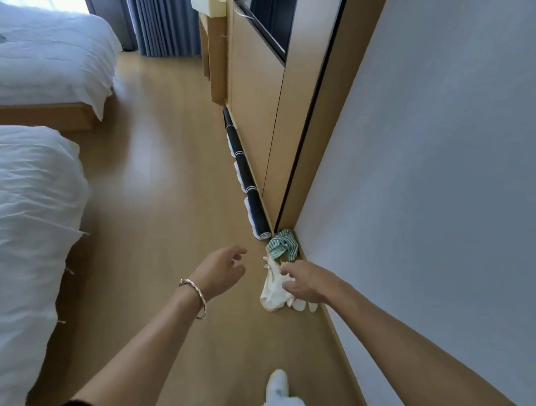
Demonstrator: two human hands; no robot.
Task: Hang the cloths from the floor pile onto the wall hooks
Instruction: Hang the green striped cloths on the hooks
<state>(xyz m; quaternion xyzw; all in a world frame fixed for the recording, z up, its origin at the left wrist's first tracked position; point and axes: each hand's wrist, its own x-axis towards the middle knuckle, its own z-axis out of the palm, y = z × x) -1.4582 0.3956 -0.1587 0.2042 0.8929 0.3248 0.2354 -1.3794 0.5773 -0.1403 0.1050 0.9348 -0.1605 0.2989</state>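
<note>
A small pile of cloths lies on the wooden floor against the wall's foot. A cream-white cloth (274, 289) is nearest me, and a green-and-white striped cloth (284, 245) lies just beyond it in the corner. My right hand (306, 282) is over the cream cloth, its thumb and fingers curled onto the fabric. My left hand (220, 269), with a bracelet on the wrist, hovers to the left of the pile, fingers relaxed and holding nothing. No wall hooks are in view.
A grey wall (428, 178) runs along the right. A black rolled mat (246, 177) lies by the wooden cabinet (251, 111) ahead. Two beds with white bedding (26, 224) stand on the left. My white-socked foot (277, 385) is at the bottom.
</note>
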